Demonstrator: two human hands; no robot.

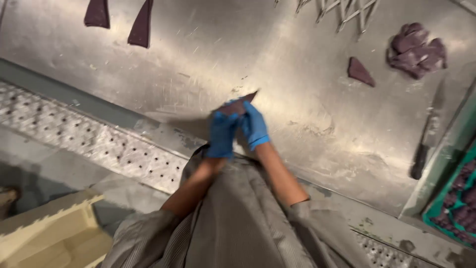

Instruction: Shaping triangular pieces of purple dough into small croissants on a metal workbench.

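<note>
Both gloved hands met mid-frame. The left hand and right hand pinched a purple wedge. Its tip pointed toward the upper right, above the steel desk.

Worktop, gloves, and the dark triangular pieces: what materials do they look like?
Worktop: looks like stainless steel, dull brushed finish with many fine scratches and soft glare.
Gloves on left hand and right hand: thin blue, smooth and tight, probably nitrile or latex.
Triangular piece held between both hands: dark purple, matte, soft-looking, possibly dough or a similar pliable food; too blurred to be sure.
</note>
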